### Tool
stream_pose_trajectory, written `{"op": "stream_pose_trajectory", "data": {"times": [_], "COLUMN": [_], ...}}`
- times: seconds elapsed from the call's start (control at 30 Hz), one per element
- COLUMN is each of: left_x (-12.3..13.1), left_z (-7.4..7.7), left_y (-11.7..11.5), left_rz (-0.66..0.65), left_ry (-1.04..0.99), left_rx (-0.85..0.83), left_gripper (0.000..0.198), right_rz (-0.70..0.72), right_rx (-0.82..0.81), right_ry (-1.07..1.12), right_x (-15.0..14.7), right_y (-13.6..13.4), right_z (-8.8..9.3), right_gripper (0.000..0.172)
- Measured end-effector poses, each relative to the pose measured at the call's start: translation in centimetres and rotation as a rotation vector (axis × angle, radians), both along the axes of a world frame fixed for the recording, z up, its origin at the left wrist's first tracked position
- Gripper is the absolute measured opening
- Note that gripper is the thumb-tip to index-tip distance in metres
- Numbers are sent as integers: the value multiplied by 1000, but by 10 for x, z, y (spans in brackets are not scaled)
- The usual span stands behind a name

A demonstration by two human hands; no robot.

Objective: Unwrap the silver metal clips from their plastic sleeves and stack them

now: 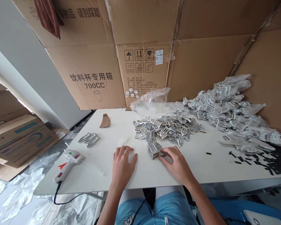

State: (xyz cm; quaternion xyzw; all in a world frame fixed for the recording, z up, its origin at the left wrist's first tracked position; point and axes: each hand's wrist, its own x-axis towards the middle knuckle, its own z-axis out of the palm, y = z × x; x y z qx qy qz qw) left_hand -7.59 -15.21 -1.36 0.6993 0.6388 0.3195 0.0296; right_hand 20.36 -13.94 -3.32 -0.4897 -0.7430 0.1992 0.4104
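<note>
My left hand (pixel 123 165) lies on the white table, fingers spread and holding nothing. My right hand (pixel 178 164) pinches a flat grey arch-shaped metal piece (pixel 162 153) between thumb and fingers. That piece sits at the right side of a small stack of similar pieces (pixel 152 149), close to the table's front. Directly behind the stack spreads a loose heap of silver and gold-toned pieces (pixel 166 126). Toward the left, a few open-framed pieces (pixel 89 139) lie side by side.
A white hot glue gun (pixel 69 162) with a black cord rests at the table's left edge. Bagged pieces (pixel 231 109) pile up at the right, near scattered black strips (pixel 259 161). Cardboard (pixel 142 25) walls the back. A clear plastic bag (pixel 152 101) and a cardboard scrap (pixel 105 121) lie near it.
</note>
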Motion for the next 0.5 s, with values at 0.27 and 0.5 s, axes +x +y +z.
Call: {"op": "stream_pose_trajectory", "data": {"times": [0.27,0.5], "left_x": [-1,-2], "left_z": [2,3], "left_y": [-1,-3], "left_rz": [-17,-35], "left_ry": [0,-61], "left_rx": [4,-1], "left_gripper": [11,19], "right_rz": [37,-76], "right_rx": [-76,3], "right_ry": [59,14], "right_x": [4,16], "right_y": [-7,19], "right_z": [3,3], "right_gripper": [21,22]}}
